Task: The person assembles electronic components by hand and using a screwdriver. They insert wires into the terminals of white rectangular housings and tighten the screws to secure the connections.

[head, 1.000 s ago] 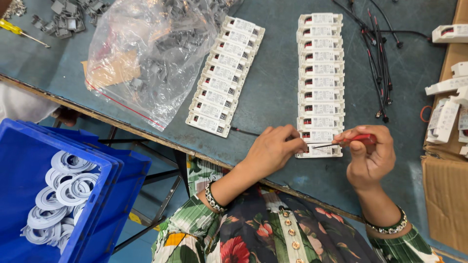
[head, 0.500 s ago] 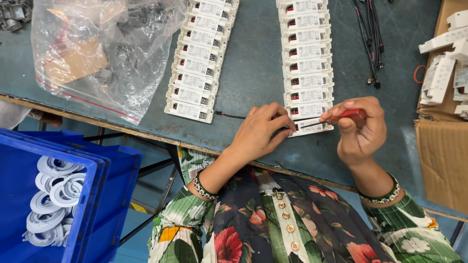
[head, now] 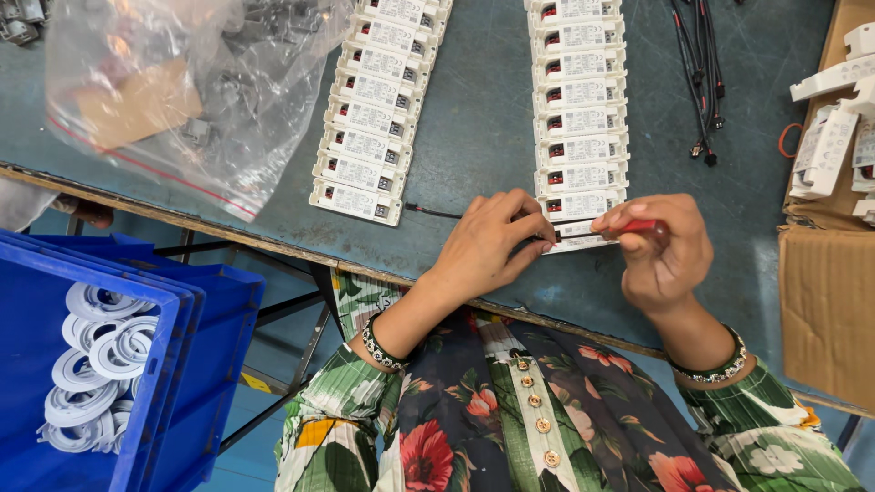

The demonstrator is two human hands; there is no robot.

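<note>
A: The right hand (head: pixel 665 260) is closed around a red-handled screwdriver (head: pixel 629 228), its thin shaft running left to the nearest white module (head: pixel 579 235) at the near end of the right-hand row (head: pixel 581 118). The left hand (head: pixel 488 246) is curled over that module's left end, fingers pinching where a dark wire (head: pixel 433 211) comes in.

B: What could go wrong?

A: I'd judge the tip could skid off the terminal and jab the left fingertips, since they sit right beside it. The module also lies close to the bench (head: pixel 474 109) edge; a hard push might shove it crooked against its neighbours or off towards the lap.

B: Anything you can't see?

A: The tip and the terminal are hidden under the left fingers, so whether the wire is seated I cannot tell. The clear bag (head: pixel 173 91) at far left blurs its grey contents, and both module rows are cut off at the top.
</note>
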